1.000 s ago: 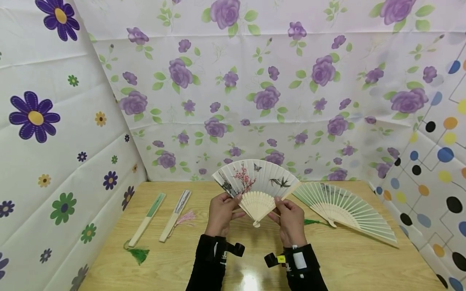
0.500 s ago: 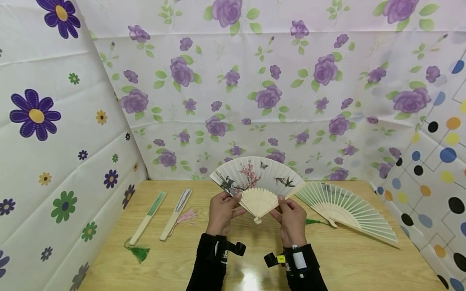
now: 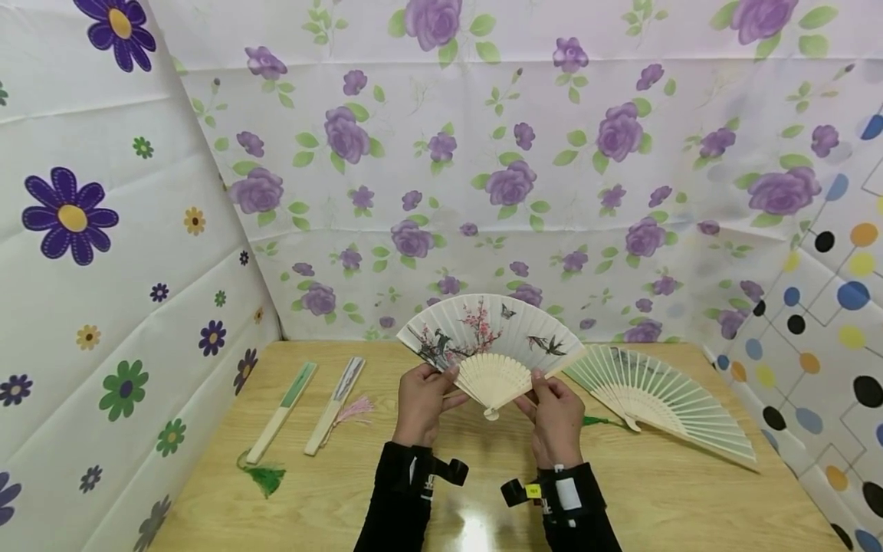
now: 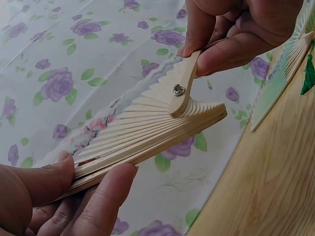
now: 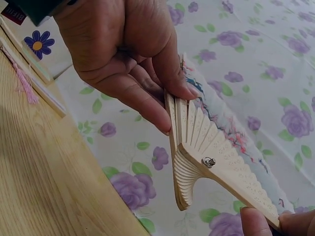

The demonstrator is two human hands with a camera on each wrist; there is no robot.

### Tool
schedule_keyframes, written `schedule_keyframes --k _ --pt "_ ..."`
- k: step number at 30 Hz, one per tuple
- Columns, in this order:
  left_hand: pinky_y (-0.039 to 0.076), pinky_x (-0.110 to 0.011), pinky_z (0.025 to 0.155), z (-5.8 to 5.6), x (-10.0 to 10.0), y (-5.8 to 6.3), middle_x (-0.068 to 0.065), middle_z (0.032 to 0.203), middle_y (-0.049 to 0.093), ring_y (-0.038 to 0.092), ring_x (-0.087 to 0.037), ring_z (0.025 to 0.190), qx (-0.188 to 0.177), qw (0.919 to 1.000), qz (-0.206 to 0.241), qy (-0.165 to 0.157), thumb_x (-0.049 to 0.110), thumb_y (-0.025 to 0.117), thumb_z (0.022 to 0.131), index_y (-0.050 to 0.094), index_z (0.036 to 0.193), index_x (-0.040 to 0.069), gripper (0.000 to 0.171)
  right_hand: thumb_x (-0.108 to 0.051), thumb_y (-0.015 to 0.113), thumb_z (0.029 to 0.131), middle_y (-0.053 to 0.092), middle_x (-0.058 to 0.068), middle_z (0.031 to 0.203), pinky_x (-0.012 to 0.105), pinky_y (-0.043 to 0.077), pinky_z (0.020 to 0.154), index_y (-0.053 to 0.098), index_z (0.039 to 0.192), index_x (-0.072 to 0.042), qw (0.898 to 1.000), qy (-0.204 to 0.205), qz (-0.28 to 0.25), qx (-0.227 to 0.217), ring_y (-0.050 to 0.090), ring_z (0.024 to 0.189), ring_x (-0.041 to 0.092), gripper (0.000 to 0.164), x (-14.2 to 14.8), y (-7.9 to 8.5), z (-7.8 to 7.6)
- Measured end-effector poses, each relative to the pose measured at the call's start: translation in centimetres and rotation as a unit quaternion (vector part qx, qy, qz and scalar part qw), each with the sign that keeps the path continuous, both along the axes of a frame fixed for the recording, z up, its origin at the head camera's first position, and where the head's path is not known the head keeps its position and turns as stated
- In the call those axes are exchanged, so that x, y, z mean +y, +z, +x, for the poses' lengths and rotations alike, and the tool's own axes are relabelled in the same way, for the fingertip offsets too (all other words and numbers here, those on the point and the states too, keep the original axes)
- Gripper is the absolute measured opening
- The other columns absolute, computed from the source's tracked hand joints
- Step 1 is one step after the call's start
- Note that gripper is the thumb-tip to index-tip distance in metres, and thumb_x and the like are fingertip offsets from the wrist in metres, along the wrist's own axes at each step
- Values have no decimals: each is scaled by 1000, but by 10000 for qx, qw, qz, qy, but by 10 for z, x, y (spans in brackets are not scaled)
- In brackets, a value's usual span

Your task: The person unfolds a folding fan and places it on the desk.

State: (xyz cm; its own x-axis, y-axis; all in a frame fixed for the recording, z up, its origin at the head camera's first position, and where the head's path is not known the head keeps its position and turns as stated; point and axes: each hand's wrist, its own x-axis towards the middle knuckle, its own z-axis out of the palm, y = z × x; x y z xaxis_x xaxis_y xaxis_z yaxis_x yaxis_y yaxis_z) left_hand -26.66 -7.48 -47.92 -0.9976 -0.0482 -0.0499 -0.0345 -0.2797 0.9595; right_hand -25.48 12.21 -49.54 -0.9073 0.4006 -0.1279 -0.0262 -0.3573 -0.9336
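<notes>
A spread folding fan (image 3: 494,353), white with pink blossom, a butterfly and dark birds, is held up over the table by both hands. My left hand (image 3: 419,402) pinches its left outer rib between thumb and fingers. At the opposite outer rib, my right hand (image 3: 556,414) grips in the same way. Pale wooden ribs (image 4: 147,125) fan out from a metal rivet (image 4: 178,90) in the left wrist view. From the right wrist, the left hand (image 5: 128,59) shows at the top, the right thumb (image 5: 255,222) at the bottom.
On the wooden table (image 3: 476,491), a folded fan with a green tassel (image 3: 281,414) and one with a pink tassel (image 3: 334,406) lie to the left. A spread green fan (image 3: 669,399) lies to the right. Flower-printed cloth (image 3: 441,153) walls the back.
The fan has spread wider, and its pivot end has risen a little. The right hand has shifted slightly rightward, away from the left; both hands keep their grip.
</notes>
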Motion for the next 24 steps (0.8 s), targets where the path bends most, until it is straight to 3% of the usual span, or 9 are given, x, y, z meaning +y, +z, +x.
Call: schedule_keyframes --k 6,14,20,24 --pt "76 -35 86 1 0 1 -20 115 82 83 -11 90 32 10000 59 -1 3 70 113 69 139 -12 30 -19 66 118 67 6 106 22 73 74 71 107 7 9999 -83 23 61 77 81 9 28 -1 -1 0" --pt "76 -34 86 1 -1 2 -17 114 81 83 -11 91 -5 9999 158 -38 3 70 113 68 142 -11 32 -18 65 118 67 6 107 22 73 73 66 102 4 9997 -219 -16 76 77 81 8 27 -3 -2 -2" --pt "76 -33 82 2 -2 1 -18 110 81 84 -13 84 -18 9997 227 97 1 70 113 68 139 -14 30 -19 66 118 67 5 106 22 73 74 66 101 1 9997 -225 -81 -51 77 81 8 27 -4 -3 -1" --pt "76 -33 83 0 1 2 -18 111 82 83 -13 87 25 9996 256 127 1 70 113 68 139 -15 31 -19 65 118 67 5 107 22 73 74 67 102 4 9997 -235 -49 55 77 81 8 28 -3 -2 -1"
